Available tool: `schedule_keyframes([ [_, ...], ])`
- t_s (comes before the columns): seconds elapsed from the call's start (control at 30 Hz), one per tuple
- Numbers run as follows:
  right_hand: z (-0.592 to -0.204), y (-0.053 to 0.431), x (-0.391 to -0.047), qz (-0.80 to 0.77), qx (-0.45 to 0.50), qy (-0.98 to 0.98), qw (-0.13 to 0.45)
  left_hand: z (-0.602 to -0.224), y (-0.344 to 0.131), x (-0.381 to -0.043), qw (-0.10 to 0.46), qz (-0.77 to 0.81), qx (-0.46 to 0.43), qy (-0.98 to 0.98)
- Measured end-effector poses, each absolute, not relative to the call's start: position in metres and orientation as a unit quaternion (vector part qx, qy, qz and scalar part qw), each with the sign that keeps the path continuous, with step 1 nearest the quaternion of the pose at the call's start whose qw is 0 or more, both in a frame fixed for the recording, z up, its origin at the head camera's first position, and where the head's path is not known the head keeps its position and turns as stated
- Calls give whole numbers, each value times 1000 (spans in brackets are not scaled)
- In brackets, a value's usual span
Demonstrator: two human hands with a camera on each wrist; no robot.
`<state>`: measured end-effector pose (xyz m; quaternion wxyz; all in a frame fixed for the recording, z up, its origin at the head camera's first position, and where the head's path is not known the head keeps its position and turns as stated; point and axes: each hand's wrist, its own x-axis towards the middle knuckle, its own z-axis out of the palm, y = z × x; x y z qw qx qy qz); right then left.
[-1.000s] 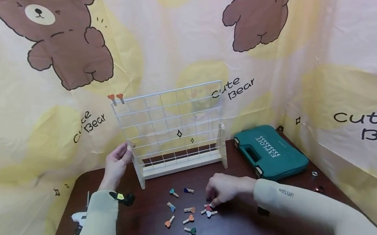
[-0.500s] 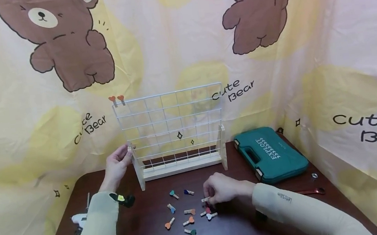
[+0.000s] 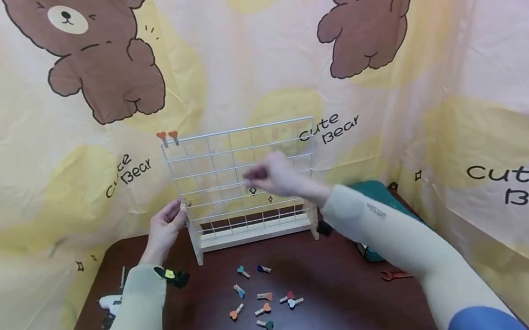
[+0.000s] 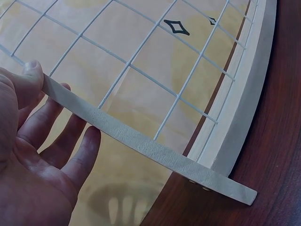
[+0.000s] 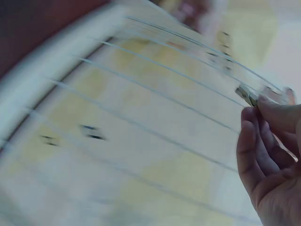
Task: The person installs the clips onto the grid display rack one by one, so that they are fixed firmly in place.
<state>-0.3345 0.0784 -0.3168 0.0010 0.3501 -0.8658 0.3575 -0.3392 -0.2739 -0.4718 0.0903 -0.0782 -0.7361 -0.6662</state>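
Note:
My left hand point(image 3: 163, 228) grips the left wooden side post point(image 4: 141, 141) of a white wire grid rack point(image 3: 255, 235), thumb in front and fingers behind in the left wrist view. My right hand point(image 3: 279, 177), blurred by motion, is raised in front of the grid's middle. Between its thumb and fingers it pinches a small wooden clothespin point(image 5: 246, 95); the peg's decorated end is hidden. Two clothespins with red hearts point(image 3: 173, 136) are clipped on the grid's top wire at the left corner. Several loose heart clothespins, among them a green one point(image 3: 269, 326) and a white one point(image 3: 292, 304), lie on the table.
A teal tool case point(image 3: 375, 190) lies at the back right, partly behind my right sleeve. A red wrench point(image 3: 394, 275) is beside that arm. At the left table edge is a white glue gun point(image 3: 110, 302). A bear-print curtain point(image 3: 213, 56) hangs behind the rack.
My right hand has picked up a clothespin from the table and lifted it up and left to the grid. The left hand stays on the post.

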Motion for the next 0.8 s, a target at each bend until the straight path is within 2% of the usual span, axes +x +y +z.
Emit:
schedule_keyframes([
  [0.17, -250, 40, -354, 377, 342, -858, 70, -470, -274, -339, 92, -670, -70, -733],
  [0.27, -227, 18, -364, 358, 362, -852, 124, -471, -274, -340, 87, -665, -76, -737],
  [0.4, -210, -10, -374, 319, 375, -854, 166, -472, -275, -340, 86, -666, -79, -737],
  [0.8, -197, -46, -385, 263, 366, -884, 128, -470, -275, -339, 83, -678, -80, -726],
])
